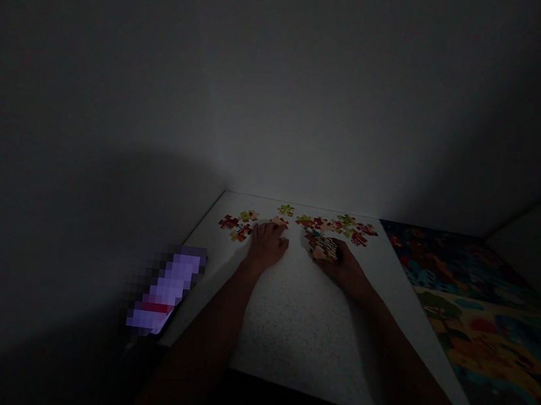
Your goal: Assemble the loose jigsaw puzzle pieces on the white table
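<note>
Dim light covers a white tabletop with colourful jigsaw puzzle pieces near its far edge. My left hand rests palm down, fingers stretched forward, touching or just over a pinkish puzzle piece. Left of it lies a cluster of red, yellow and green pieces. My right hand is closed around several puzzle pieces, with striped patterns showing on top; its fingertips are partly hidden. Just beyond it spreads a larger group of loose pieces.
A greenish-yellow piece group lies at the far edge by the pale wall. At the left edge is a lit, pixelated screen. A colourful picture mat stretches along the right side, lower than or beside the tabletop.
</note>
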Demonstrator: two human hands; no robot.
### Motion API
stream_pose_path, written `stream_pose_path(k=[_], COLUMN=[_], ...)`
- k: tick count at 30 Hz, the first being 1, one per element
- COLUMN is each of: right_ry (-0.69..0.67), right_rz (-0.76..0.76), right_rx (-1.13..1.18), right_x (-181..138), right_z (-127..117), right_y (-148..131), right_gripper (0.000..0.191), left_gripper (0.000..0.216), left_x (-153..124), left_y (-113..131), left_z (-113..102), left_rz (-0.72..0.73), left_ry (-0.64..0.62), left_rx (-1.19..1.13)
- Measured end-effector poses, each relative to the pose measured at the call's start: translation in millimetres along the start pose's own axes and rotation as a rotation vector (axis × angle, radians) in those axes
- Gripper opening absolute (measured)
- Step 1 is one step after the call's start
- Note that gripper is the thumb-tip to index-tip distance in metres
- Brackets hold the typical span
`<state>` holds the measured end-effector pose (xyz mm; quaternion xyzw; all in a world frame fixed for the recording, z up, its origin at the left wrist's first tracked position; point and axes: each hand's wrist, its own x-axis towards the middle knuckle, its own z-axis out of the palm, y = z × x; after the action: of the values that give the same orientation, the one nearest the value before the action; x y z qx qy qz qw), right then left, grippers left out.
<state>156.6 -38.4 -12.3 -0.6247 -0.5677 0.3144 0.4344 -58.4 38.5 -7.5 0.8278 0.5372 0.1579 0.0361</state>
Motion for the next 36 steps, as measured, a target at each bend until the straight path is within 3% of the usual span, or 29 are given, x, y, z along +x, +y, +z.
stream_pose_path(k=[11, 36], right_ry=[-0.019, -0.016], right_rz=[-0.009, -0.009], right_rx=[0.029, 0.053], right_x=[-0.6, 0.3], right_z=[-0.1, 2.1], right_y=[-1.1, 0.9], right_gripper=[0.072, 0.071], left_gripper=[0.035, 0.036], left_x=[-0.3, -5.4], left_y=[2.7, 11.2], left_z=[2.7, 0.8], left_rz=[-0.021, -0.055], left_ry=[0.025, 0.043], left_rx=[0.012, -0.023])
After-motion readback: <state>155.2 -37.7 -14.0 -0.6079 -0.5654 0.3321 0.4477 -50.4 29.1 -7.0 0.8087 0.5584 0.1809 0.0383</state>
